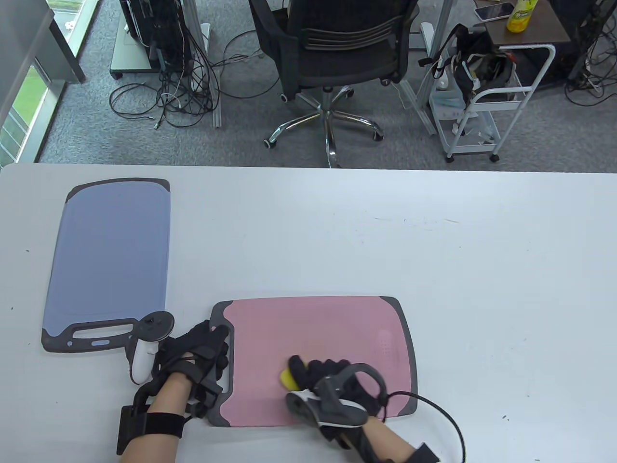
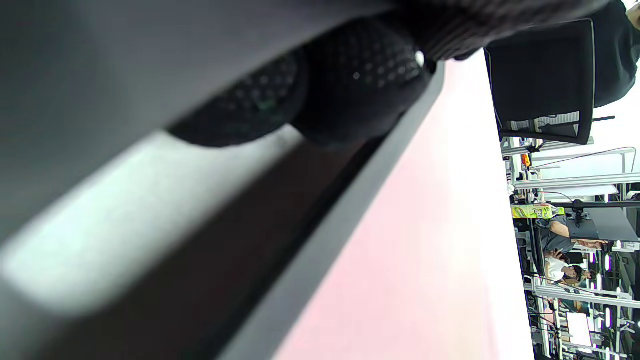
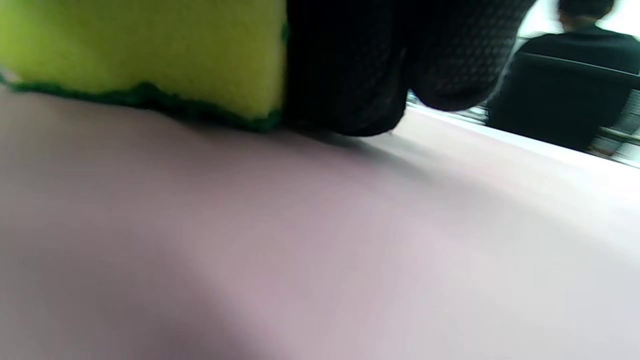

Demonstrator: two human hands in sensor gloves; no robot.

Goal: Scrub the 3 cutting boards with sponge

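Looking down on the white worktop (image 1: 434,251), we saw the pink cutting board (image 1: 328,333) lying at the near edge, with the blue cutting board (image 1: 113,255) just beside it to the left and farther back. Our right hand (image 1: 332,378) gripped the yellow sponge (image 1: 288,378), fingers curled round it, and pressed its green face flat on the pink board's near part. Our left hand (image 1: 200,359) lay on that board's grey handle end, fingers (image 2: 360,80) curled round the handle bar. We could see only two boards.
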